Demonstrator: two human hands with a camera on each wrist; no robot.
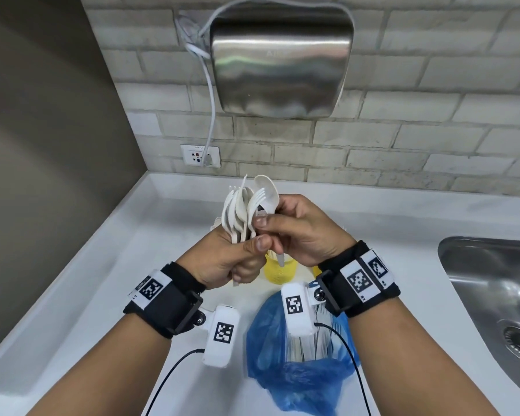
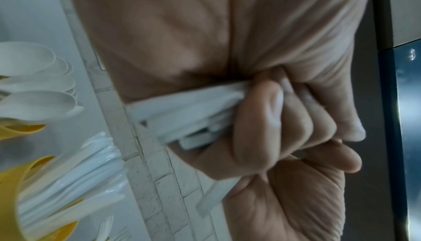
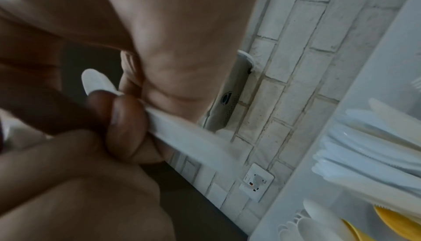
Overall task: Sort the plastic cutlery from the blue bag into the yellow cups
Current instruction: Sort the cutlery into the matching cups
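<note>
While gripped by left hand [image 1: 222,259], cutlery [image 1: 240,211] upright; right hand [image 1: 294,232] pinching spoon [image 1: 267,193].

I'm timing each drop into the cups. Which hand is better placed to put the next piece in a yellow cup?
Likely the right hand: it pinches a single spoon, while the left hand grips the whole bundle above the yellow cup.

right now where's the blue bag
In the head view, the blue bag lies on the white counter, below the right hand, with the sink to its right.
</note>
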